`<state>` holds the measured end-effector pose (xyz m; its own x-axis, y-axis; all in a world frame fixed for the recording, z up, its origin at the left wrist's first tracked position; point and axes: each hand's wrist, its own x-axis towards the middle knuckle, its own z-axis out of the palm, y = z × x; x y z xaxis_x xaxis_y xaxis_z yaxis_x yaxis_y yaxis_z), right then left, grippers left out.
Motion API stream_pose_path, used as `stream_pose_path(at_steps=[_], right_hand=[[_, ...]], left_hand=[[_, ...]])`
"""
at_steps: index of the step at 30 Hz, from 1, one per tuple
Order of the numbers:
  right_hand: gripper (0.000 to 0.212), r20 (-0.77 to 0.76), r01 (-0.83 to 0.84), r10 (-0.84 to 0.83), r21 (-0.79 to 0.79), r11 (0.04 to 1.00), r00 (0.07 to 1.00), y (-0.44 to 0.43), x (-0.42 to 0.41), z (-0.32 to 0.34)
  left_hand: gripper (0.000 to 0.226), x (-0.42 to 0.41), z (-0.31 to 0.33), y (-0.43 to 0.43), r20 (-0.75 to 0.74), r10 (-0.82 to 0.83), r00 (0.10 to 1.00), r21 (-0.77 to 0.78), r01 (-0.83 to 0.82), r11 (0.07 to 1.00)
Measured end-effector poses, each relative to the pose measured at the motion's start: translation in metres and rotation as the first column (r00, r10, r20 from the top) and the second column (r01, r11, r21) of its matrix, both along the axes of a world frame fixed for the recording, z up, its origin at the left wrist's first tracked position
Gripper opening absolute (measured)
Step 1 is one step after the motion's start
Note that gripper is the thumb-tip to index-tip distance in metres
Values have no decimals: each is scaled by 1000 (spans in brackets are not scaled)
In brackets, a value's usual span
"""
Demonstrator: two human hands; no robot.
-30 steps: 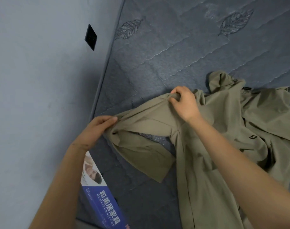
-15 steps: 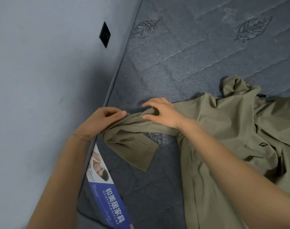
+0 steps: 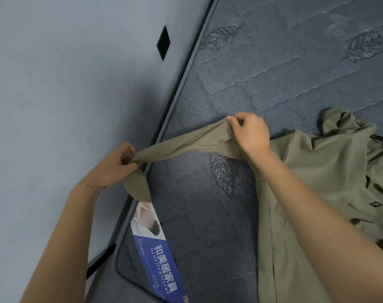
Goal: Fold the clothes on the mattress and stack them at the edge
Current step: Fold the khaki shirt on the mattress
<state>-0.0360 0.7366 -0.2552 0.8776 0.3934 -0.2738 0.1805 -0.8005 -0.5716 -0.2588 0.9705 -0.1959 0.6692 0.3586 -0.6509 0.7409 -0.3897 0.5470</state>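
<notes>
Olive shirt (image 3: 317, 171) sleeve stretched taut between both hands.

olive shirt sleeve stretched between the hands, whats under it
Under the raised sleeve lies bare quilted mattress with a stitched leaf. The shirt body covers the mattress to the right; nothing beneath it shows.

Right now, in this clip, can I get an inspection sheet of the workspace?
Surface: dark quilted mattress, leaf stitching, pushed against the wall.
Job's things: olive garment, unfolded, one sleeve stretched taut above the mattress.
Clutter: blue printed label at the mattress edge.
Hands: left hand grips the sleeve end; right hand pinches it near the shoulder.
Cables: nothing seen.
Surroundings: grey wall with a black wall plate.
</notes>
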Motion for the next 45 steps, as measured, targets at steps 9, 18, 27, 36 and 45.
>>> stream_pose_path(at_steps=[9, 18, 27, 36, 45], right_hand=[[27, 34, 56, -51, -191, 980, 998, -33, 17, -12], [25, -12, 99, -104, -223, 970, 995, -70, 35, -10], [49, -232, 32, -47, -69, 997, 972, -114, 29, -15], [14, -142, 105, -67, 277, 955, 988, -142, 28, -13], [35, -58, 274, -268, 166, 947, 962, -154, 49, -7]], left_hand=[[30, 12, -28, -14, 105, 75, 992, -111, -63, 992], [27, 48, -66, -51, 137, 177, 974, 121, -194, 973], [49, 51, -82, -100, -12, -7, 1000, 459, 12, 888], [16, 57, -74, -101, 285, 216, 934, 458, -330, 825], [24, 94, -65, -89, 228, 225, 947, 238, -278, 931]])
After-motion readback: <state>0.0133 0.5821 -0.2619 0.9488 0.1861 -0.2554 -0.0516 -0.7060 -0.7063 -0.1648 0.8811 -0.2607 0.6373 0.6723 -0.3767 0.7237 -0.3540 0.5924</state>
